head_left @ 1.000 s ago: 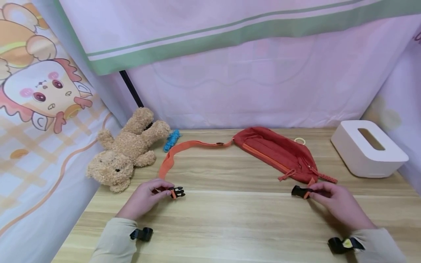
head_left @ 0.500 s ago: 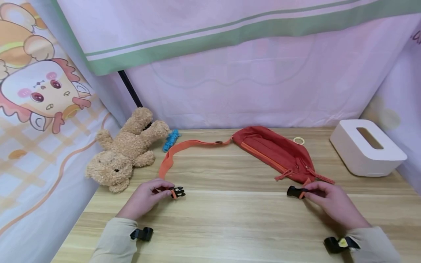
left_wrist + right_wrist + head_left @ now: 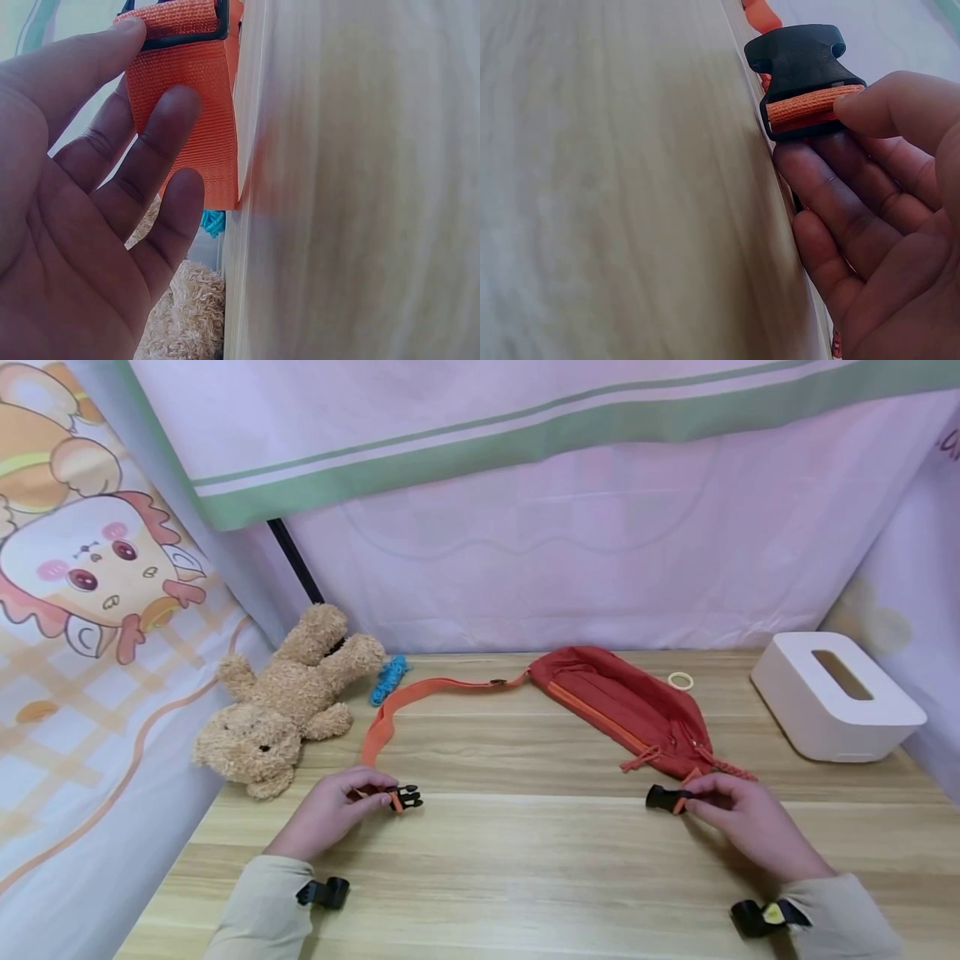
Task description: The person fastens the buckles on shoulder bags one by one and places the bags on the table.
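Pinching the pronged buckle half (image 3: 406,797) between thumb and finger, the left hand (image 3: 341,810) shows no notable displacement. Rightward, the orange strap (image 3: 420,692) runs to the red bag (image 3: 615,706), lying toward the back of the table (image 3: 525,868); its right end has crept left, and the pale ring (image 3: 681,673), partly covered a second ago, now shows whole. The right hand (image 3: 738,818), gripping the socket half (image 3: 662,798), has travelled left. Assessment: gap between halves reduced; both remain well apart, unjoined.
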`<action>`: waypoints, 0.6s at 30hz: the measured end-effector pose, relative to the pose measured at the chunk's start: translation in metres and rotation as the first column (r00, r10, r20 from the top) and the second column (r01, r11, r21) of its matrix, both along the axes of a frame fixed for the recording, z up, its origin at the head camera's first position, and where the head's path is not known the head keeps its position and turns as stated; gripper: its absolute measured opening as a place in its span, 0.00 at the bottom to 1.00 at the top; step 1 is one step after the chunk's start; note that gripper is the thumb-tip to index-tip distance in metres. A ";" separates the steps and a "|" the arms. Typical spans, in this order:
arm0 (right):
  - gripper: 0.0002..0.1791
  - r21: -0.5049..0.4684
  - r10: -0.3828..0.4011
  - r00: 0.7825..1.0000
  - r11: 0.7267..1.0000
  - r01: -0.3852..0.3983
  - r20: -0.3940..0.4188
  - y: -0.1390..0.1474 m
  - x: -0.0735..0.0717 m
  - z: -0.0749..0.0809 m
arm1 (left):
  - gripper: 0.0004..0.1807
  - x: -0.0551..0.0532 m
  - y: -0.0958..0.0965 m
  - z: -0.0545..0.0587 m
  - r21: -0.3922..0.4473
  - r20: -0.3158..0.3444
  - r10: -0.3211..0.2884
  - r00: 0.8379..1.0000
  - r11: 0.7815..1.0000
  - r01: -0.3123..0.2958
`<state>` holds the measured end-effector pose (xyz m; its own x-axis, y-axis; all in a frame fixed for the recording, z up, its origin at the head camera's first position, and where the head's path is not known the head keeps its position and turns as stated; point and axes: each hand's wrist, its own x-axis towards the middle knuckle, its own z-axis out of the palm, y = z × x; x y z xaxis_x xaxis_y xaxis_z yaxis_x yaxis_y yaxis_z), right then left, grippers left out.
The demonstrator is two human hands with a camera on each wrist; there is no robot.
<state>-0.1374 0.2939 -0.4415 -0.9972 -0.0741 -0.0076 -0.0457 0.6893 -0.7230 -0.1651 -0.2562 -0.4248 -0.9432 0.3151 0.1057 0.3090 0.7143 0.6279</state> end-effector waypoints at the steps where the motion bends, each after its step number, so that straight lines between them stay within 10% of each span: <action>1: 0.08 -0.001 0.001 1.000 1.000 -0.001 -0.001 0.000 0.000 0.000 | 0.11 0.000 0.000 0.000 0.000 -0.002 -0.002 1.000 1.000 0.002; 18: 0.07 -0.014 0.028 0.998 0.999 -0.029 -0.051 -0.013 0.001 -0.001 | 0.11 0.001 0.001 0.001 0.000 0.002 -0.005 1.000 1.000 0.005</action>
